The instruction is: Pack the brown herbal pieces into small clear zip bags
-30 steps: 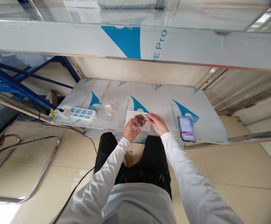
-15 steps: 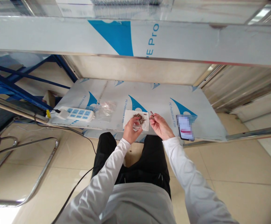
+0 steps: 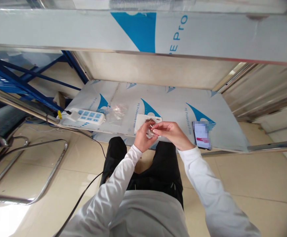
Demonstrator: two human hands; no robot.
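My left hand (image 3: 143,137) is curled around a small clear plastic bag (image 3: 149,134), whose edges show between thumb and fingers. Pinched in the fingertips of my right hand (image 3: 169,131) is a small shiny metal piece (image 3: 151,128), too small to name; it meets the bag's mouth between the two hands. Beneath and behind the hands lies a white pad (image 3: 138,121) near the front edge of the shelf. On the pad, a pile of small brownish metal parts (image 3: 148,120) is partly covered by my fingers.
A phone (image 3: 202,135) lies to the right on the film-covered shelf (image 3: 168,98). Left of the pad are some clear plastic bags (image 3: 118,112) and a white power strip (image 3: 90,116) with a black cable. An upper shelf beam (image 3: 84,33) crosses ahead. A metal-framed chair (image 3: 65,154) stands at left.
My right hand has moved left with the metal piece, from beside the pad to the bag in my left hand. The whole view has shifted slightly.
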